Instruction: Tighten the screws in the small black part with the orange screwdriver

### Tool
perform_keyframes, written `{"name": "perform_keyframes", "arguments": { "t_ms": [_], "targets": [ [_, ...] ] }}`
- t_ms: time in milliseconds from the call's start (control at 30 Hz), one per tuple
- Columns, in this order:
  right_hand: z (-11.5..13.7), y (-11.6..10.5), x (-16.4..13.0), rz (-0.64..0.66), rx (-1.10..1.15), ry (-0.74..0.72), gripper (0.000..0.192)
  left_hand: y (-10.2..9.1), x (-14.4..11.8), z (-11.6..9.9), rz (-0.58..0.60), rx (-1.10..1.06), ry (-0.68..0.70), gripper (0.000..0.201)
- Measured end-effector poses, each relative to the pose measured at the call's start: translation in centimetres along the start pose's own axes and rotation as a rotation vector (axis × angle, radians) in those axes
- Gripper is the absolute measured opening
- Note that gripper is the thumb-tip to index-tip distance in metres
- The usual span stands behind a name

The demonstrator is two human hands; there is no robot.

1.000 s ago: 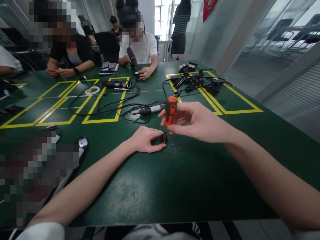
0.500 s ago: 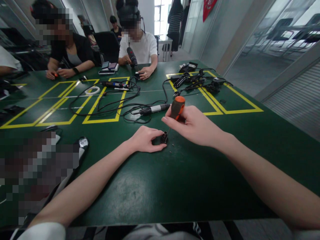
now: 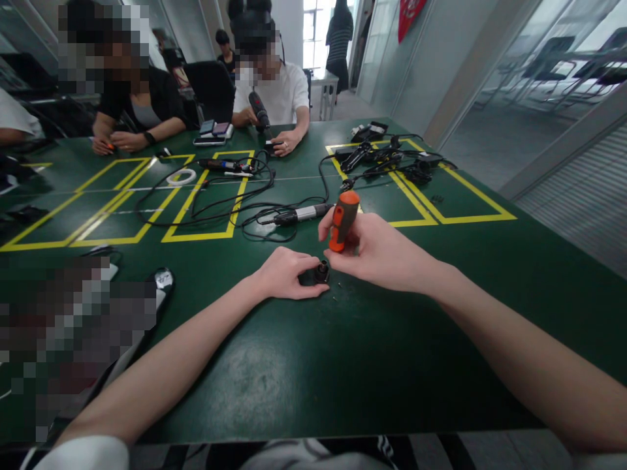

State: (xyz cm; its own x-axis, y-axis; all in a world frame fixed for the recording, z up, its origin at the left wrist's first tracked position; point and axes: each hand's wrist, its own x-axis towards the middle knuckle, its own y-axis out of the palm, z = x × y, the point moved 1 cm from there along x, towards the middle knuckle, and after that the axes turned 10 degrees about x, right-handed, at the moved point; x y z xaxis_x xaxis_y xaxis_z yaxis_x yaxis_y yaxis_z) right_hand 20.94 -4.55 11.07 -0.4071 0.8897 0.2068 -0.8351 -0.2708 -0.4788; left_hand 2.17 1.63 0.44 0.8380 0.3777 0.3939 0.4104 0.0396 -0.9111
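Observation:
My left hand (image 3: 284, 273) rests on the green table (image 3: 304, 365) and pinches a small black round part (image 3: 321, 271) between thumb and fingers. My right hand (image 3: 379, 251) grips an orange-and-grey screwdriver (image 3: 341, 219) by its handle, held nearly upright with the tip pointing down into the small part. A few tiny screws (image 3: 335, 298) lie on the table just right of the part.
A soldering-iron-like tool (image 3: 298, 214) and tangled black cables (image 3: 220, 202) lie beyond my hands among yellow tape rectangles. More black devices and cords (image 3: 386, 156) sit at the back right. Two people sit across the table, one holding a dark tool (image 3: 258, 111). A blurred object lies at the left.
My right hand tilted the screwdriver to the right, then brought it back closer to upright over the small part. My left hand stayed on the part.

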Motion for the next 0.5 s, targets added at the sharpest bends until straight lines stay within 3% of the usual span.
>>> {"name": "perform_keyframes", "arguments": {
  "t_ms": [133, 367, 500],
  "targets": [
    [0.00, 0.10, -0.01, 0.022, 0.010, 0.045, 0.023, 0.16, -0.04, 0.01, 0.005, 0.007, 0.007, 0.041],
    [-0.13, 0.29, 0.13, 0.029, -0.051, 0.082, 0.003, 0.05, -0.08, 0.00, 0.024, 0.008, 0.004, 0.039],
    [-0.20, 0.18, 0.07, 0.020, -0.044, 0.045, 0.013, 0.00, -0.05, 0.00, 0.021, 0.004, -0.001, 0.040]
  ]
}}
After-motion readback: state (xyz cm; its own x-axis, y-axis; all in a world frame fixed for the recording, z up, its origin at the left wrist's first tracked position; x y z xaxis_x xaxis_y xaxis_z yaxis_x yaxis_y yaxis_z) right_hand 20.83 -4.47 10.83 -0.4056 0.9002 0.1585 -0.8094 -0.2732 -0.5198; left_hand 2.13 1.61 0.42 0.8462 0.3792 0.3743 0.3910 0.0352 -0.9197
